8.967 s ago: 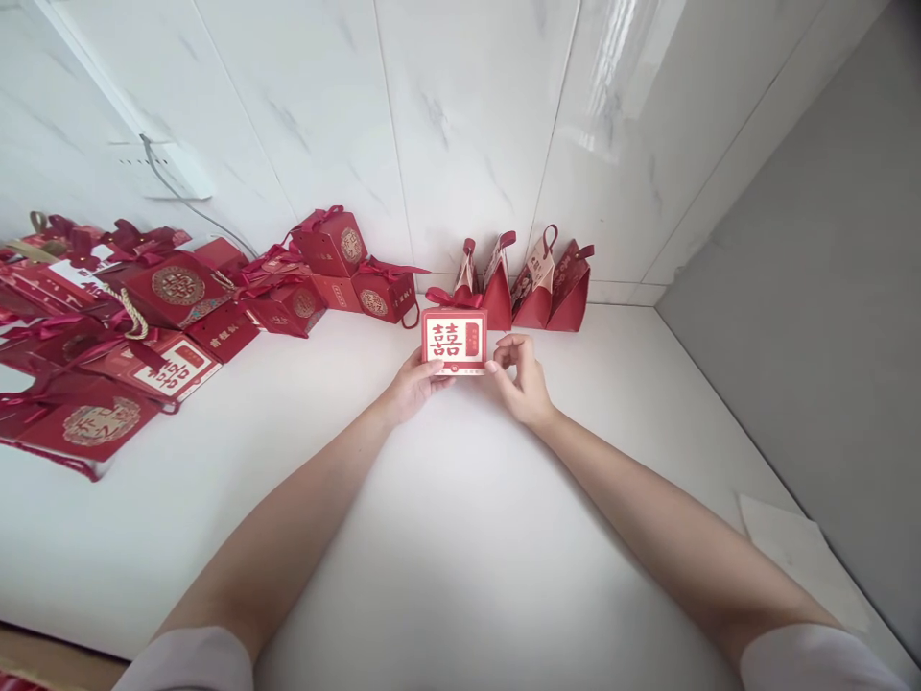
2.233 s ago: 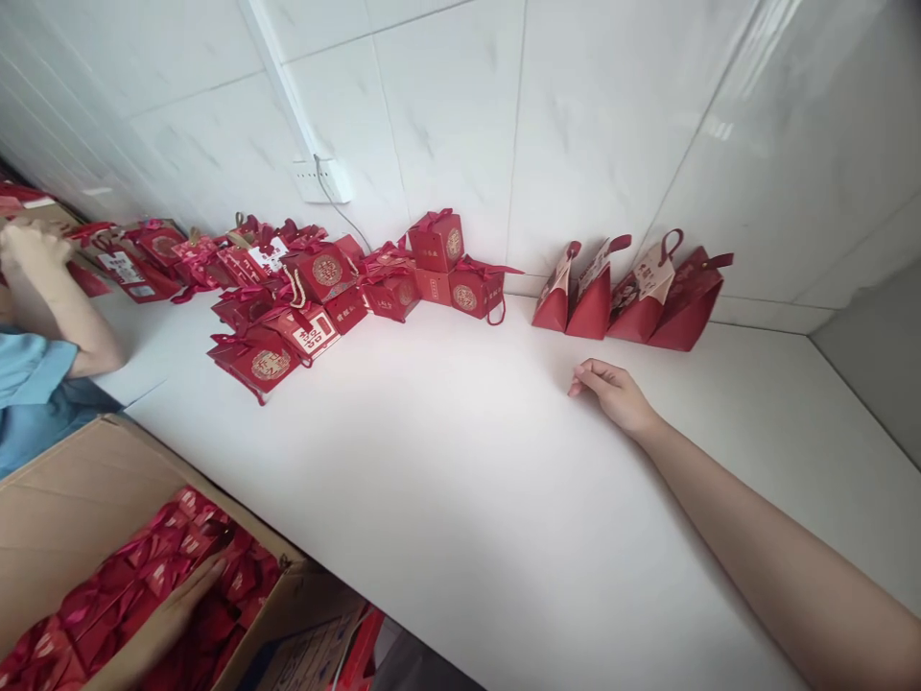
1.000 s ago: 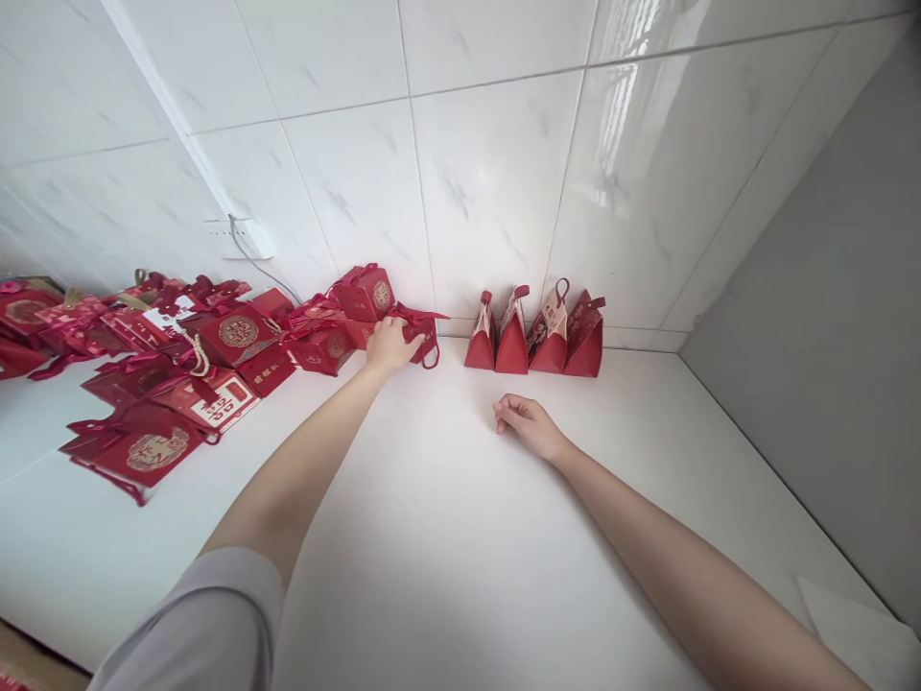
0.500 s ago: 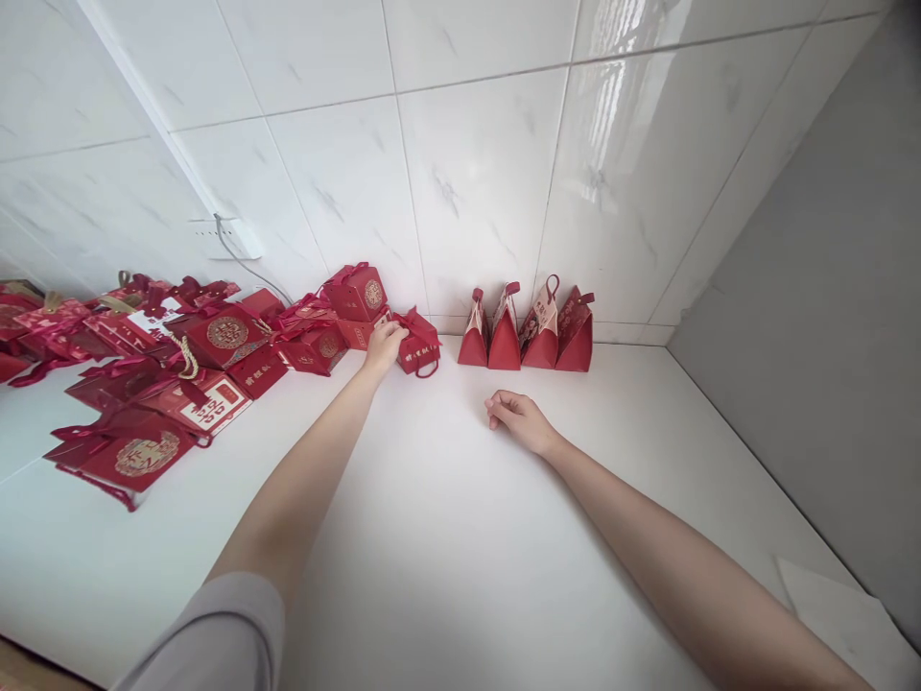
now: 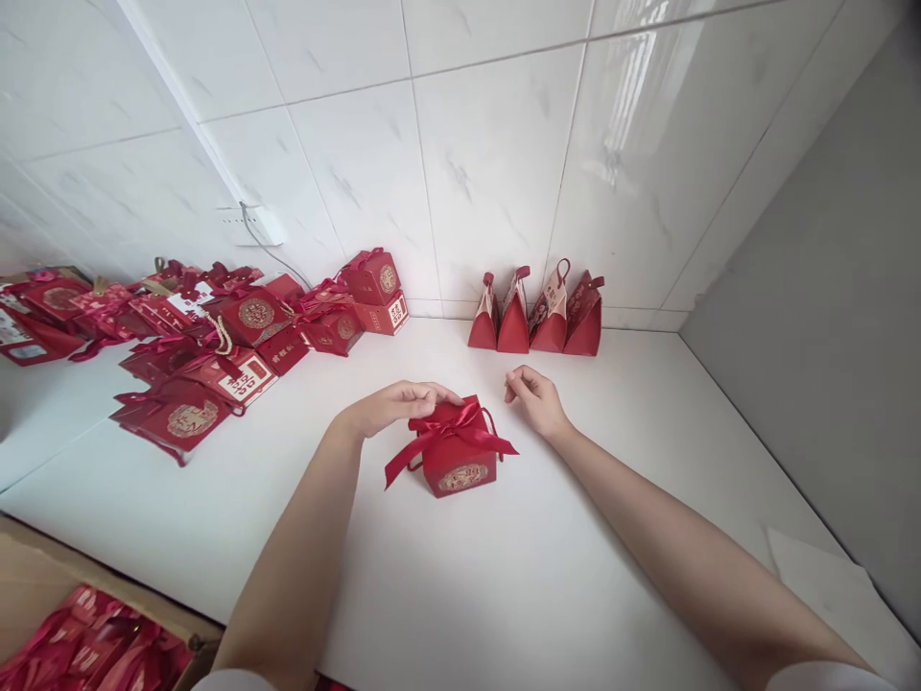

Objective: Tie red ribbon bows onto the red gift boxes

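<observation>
A red gift box (image 5: 460,470) with a satin ribbon bow, cord handles and a gold round emblem is at the middle of the white table. My left hand (image 5: 407,403) grips the top of this box from behind its left side; part of the fingers is hidden by the box and ribbon. To the right of the box, touching nothing, my right hand (image 5: 533,398) is closed with its fingers curled together. I see nothing in it. Behind it, several red triangular gift boxes (image 5: 551,331) with loop tops stand in a row against the wall.
Several red gift boxes (image 5: 251,321) are piled along the left back of the table (image 5: 576,576). A cardboard carton (image 5: 93,557) with more red boxes is at the lower left. A wall socket (image 5: 251,226) with a cable sits above the pile. A grey panel borders the right side.
My left hand has brought the ribboned gift box from beside the pile at the wall forward to the table's middle, and the box has turned. My right hand stays curled. The view has shifted slightly.
</observation>
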A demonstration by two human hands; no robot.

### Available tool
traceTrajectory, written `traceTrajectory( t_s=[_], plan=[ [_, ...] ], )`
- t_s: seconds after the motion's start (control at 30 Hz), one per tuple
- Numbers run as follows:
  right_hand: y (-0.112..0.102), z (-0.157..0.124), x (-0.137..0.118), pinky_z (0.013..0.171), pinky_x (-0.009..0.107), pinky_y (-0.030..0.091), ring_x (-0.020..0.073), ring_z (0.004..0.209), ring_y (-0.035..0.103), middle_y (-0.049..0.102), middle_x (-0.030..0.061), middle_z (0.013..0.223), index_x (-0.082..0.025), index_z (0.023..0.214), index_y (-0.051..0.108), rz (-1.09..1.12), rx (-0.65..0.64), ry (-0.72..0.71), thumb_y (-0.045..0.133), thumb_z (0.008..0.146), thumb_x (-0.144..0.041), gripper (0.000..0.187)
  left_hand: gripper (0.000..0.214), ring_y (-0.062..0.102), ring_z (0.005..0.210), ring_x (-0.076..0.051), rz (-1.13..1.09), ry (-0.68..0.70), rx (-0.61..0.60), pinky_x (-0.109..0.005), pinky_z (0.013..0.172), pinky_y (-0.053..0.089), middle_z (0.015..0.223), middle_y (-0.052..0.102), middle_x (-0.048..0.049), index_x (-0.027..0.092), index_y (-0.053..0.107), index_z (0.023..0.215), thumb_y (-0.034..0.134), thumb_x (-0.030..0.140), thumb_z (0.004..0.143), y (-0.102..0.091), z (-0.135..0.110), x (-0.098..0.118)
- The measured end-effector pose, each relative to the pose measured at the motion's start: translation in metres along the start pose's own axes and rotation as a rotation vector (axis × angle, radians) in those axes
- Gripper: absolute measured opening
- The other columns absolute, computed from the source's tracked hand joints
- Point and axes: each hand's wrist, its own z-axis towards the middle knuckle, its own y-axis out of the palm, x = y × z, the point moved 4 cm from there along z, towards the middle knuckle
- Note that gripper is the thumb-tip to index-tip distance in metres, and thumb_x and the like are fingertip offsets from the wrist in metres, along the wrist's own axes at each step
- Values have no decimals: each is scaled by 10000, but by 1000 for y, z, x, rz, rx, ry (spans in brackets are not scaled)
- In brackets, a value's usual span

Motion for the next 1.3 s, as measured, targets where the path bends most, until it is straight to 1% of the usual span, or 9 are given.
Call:
traceTrajectory(
  t_s=[0.1,0.27,0.33,0.43,0.57,0.73,0.93,1.1,1.3],
  plan=[
    [0,-1,-16,740,313,484,166,677,599,617,19,731,-221,790,530,32,11,-22,491,924,-573,379,221,503,1290,-328,-60,-25,-128,-436,1017,454,1454,506,-84,192,645,764,705,403,793,17,-18,4],
    [7,-15,-75,751,319,491,159,729,608,639,32,835,-214,861,554,-50,11,-260,495,972,-431,251,189,447,1347,-330,-84,-21,-48,-457,1053,427,1488,445,-99,204,636,869,719,355,790,15,-32,-4],
    [15,-28,-101,778,331,487,172,808,612,644,42,863,-211,885,574,-181,-7,-448,516,971,-333,159,220,500,1294,-303,-92,-31,-50,-444,1035,441,1469,462,-99,211,608,922,730,331,784,14,-33,-6],
    [38,-57,-132,790,346,479,174,840,618,672,41,873,-204,901,589,-366,-165,-808,551,943,-229,62,225,559,1207,-269,-63,-17,-65,-432,1019,452,1408,519,-101,208,604,949,722,320,792,14,-34,-5],
    [71,-99,-143,952,350,461,161,913,615,700,13,943,-225,869,634,-584,-281,-1221,605,925,-275,81,164,544,1231,-280,-32,2,13,-435,1043,433,1346,571,-91,197,637,857,664,358,840,15,-33,-3],
    [95,-118,-128,1065,429,404,193,1045,596,697,37,1123,-208,1020,666,-818,-221,-1188,609,905,-142,145,261,514,1271,-296,-44,-13,111,-432,1084,391,1313,601,-67,187,630,693,648,391,855,19,-28,-7],
    [90,-121,-125,930,325,484,140,832,631,704,-23,809,-214,826,654,-595,-164,-1199,635,876,-107,119,286,574,1168,-274,-178,42,213,-391,1019,430,1265,623,-81,181,743,825,554,378,911,25,-16,-20],
    [84,-119,-123,828,309,518,129,737,620,683,-29,737,-233,766,653,-494,-124,-1239,615,863,-94,173,299,599,1089,-254,-248,20,283,-360,967,454,1225,645,-76,163,732,743,583,378,889,26,-10,-32],
    [84,-120,-125,718,304,514,127,679,609,686,-25,716,-220,783,636,-395,-188,-1237,620,865,-132,121,350,563,1170,-250,-236,59,380,-362,1027,434,1168,672,-76,183,737,980,492,432,942,28,-8,-28]
  ],
)
